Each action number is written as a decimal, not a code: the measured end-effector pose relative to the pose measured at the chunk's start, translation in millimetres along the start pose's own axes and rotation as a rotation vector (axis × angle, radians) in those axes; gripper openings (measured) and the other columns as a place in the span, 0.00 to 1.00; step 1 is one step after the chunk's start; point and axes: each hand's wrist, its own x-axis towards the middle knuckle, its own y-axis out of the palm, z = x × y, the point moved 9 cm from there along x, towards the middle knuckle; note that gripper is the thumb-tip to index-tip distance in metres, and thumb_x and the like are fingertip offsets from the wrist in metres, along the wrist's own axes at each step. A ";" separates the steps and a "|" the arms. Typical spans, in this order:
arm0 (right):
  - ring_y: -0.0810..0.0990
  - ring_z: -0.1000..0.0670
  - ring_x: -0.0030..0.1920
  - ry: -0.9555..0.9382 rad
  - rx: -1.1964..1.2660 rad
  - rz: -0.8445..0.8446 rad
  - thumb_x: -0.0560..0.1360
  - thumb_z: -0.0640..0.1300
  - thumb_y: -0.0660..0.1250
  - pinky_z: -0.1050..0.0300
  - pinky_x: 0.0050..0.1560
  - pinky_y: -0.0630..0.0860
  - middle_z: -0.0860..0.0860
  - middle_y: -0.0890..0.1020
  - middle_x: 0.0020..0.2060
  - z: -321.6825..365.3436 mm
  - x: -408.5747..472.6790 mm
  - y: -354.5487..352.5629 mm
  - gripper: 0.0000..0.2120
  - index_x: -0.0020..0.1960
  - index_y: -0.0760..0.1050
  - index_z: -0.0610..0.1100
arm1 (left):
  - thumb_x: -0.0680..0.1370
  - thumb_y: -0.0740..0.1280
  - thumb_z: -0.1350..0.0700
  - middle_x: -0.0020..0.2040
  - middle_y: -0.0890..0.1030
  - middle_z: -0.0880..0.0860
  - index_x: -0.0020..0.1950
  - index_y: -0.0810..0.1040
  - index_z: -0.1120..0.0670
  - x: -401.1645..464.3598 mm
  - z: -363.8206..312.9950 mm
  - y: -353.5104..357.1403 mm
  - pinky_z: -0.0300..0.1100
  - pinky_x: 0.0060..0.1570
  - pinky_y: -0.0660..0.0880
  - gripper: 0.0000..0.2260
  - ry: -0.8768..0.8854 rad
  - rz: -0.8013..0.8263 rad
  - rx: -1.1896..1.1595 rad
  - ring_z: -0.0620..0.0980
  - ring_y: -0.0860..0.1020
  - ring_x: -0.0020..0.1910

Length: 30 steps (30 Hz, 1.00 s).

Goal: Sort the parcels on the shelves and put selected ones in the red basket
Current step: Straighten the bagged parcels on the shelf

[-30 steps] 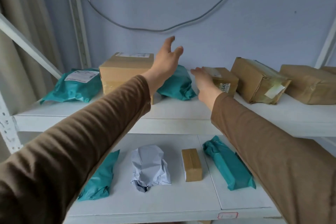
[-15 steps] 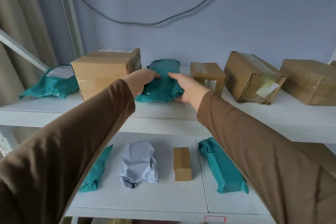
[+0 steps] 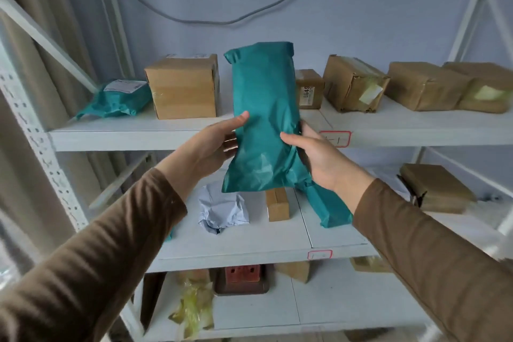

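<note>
Shelf (image 3: pixel 138 133): spans frame; parcels remaining.
Teal parcel (image 3: pixel 263 119): frame centre, upright, off shelf, likely for inspection.
Left hand (image 3: pixel 213 144): fingers closed on parcel's left edge.
Right hand (image 3: pixel 319 158): fingers closed on right edge.
Red basket: unseen.

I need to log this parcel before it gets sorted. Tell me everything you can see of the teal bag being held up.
The teal poly mailer bag is an opaque, crinkled plastic pouch, long and fairly full, with a folded top edge and a flat bottom seam. It is held upright in the air in front of the upper shelf. The left hand grips its left edge, the right hand its lower right side. No label shows on the side facing the camera.
</note>
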 end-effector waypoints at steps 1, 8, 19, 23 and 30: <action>0.82 0.43 0.65 -0.006 -0.007 0.024 0.81 0.36 0.66 0.45 0.64 0.79 0.47 0.83 0.65 -6.3 -18.8 1.7 0.24 0.75 0.70 0.49 | 0.77 0.73 0.46 0.63 0.84 0.55 0.63 0.81 0.54 -16.4 5.8 2.4 0.49 0.71 0.72 0.19 -0.003 0.019 0.010 0.55 0.80 0.64; 0.75 0.49 0.72 0.054 -0.144 0.136 0.79 0.31 0.64 0.50 0.73 0.71 0.50 0.77 0.72 -53.3 -133.9 7.7 0.31 0.79 0.63 0.49 | 0.73 0.76 0.49 0.62 0.85 0.52 0.69 0.77 0.55 -104.9 67.2 27.5 0.48 0.65 0.76 0.26 -0.092 0.179 0.014 0.52 0.82 0.62; 0.78 0.40 0.69 0.297 0.174 -0.120 0.81 0.68 0.53 0.37 0.71 0.72 0.47 0.80 0.69 -89.2 -184.4 -43.5 0.30 0.74 0.71 0.53 | 0.69 0.81 0.50 0.58 0.82 0.49 0.68 0.73 0.50 -145.1 57.1 49.6 0.49 0.52 0.77 0.31 0.548 -0.075 0.907 0.52 0.79 0.55; 0.81 0.35 0.64 0.253 0.474 -0.086 0.81 0.58 0.63 0.36 0.62 0.79 0.37 0.78 0.68 -81.4 -202.9 -52.6 0.25 0.68 0.80 0.42 | 0.72 0.75 0.55 0.58 0.80 0.56 0.69 0.74 0.53 -178.1 41.6 89.0 0.54 0.50 0.74 0.26 1.201 -0.121 1.435 0.60 0.74 0.54; 0.84 0.40 0.61 0.417 0.361 -0.100 0.73 0.76 0.58 0.43 0.55 0.83 0.41 0.83 0.65 -73.9 -221.1 -73.2 0.40 0.66 0.82 0.44 | 0.73 0.77 0.63 0.65 0.72 0.57 0.68 0.71 0.50 -189.8 69.9 94.6 0.52 0.52 0.69 0.27 1.590 -0.173 1.517 0.59 0.72 0.58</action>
